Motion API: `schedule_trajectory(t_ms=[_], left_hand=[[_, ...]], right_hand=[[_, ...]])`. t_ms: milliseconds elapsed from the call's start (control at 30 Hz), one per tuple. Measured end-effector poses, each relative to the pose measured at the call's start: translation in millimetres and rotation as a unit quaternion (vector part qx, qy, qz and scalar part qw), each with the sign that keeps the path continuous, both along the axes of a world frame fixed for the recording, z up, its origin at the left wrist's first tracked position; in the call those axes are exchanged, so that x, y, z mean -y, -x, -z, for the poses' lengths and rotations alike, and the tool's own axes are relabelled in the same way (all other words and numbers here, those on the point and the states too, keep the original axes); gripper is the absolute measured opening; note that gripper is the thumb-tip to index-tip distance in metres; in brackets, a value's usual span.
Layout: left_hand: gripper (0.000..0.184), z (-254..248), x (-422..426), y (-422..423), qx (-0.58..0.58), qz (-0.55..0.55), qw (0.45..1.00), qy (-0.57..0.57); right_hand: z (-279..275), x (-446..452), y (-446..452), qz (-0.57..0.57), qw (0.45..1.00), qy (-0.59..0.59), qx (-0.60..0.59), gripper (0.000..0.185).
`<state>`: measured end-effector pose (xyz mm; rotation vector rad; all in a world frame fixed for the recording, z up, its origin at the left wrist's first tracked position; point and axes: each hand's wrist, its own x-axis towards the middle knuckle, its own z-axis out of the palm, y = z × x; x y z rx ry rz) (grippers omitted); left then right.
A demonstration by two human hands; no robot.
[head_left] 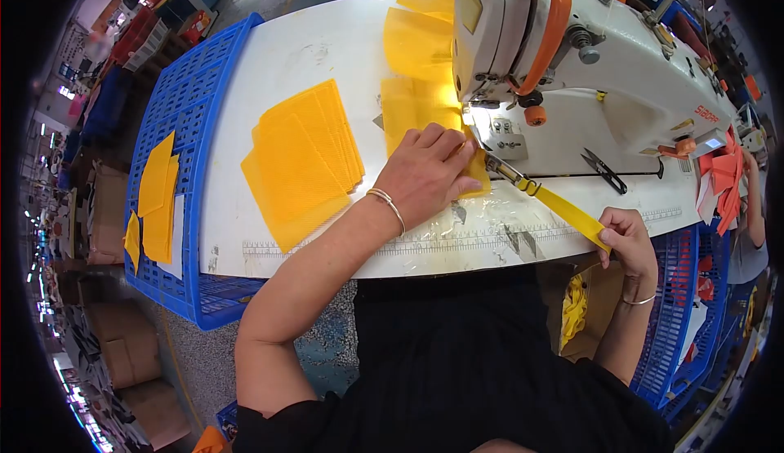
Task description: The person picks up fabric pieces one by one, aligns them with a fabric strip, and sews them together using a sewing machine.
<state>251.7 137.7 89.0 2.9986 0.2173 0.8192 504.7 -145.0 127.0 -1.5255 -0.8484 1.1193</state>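
My left hand (429,166) lies flat over a yellow mesh fabric piece (412,114) beside the needle area of the white sewing machine (653,77), fingers stretched toward the presser foot. Between thumb and fingers, my right hand (625,237) pinches the end of a yellow binding tape (572,210). The tape runs up into a metal folder attachment (508,172) at the needle. Left of my hand a fanned stack of yellow mesh pieces (302,155) rests on the table. More yellow pieces (418,37) trail away behind the needle. Fabric right under my left palm is hidden.
Black thread snips (604,171) lie on the machine bed at right. A printed ruler (392,246) runs along the white table's front edge. A blue crate (196,175) with yellow pieces adjoins the left side. Red strips (723,179) hang at right, near another person's arm (753,200).
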Motion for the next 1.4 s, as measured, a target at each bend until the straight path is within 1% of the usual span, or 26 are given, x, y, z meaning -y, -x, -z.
schedule_trajectory(t_ms=[300,433,633,967,1233,1300,1400], left_hand=[[0.041,1.6,-1.4,0.5,0.009,0.006,1.0,-0.003],[0.038,1.5,-3.2,1.7,-0.005,0.007,1.0,-0.011],[0.038,0.9,-6.6,1.6,-0.001,-0.001,1.0,-0.027],[0.04,0.2,-11.0,0.3,-0.003,-0.01,1.0,-0.008],[0.046,6.5,-13.0,-3.9,-0.033,-0.034,0.999,-0.007],[0.047,4.1,-13.1,1.2,-0.035,-0.041,0.999,-0.006],[0.047,-5.1,-13.5,15.8,-0.015,-0.023,0.999,0.02]], right_hand=[[-0.5,2.2,0.8,0.003,1.0,0.006,-0.01,0.023],[3.0,5.4,1.4,0.028,1.0,0.002,0.0,0.022],[1.8,4.4,3.7,0.019,1.0,0.001,0.002,0.021],[1.2,2.0,3.6,0.018,1.0,0.012,0.004,0.018],[-0.9,-1.0,4.3,0.009,0.999,0.032,0.022,0.017],[-1.2,-1.5,4.8,0.003,0.999,0.032,0.026,0.016],[-0.4,3.1,1.7,0.013,0.999,0.033,0.029,0.015]])
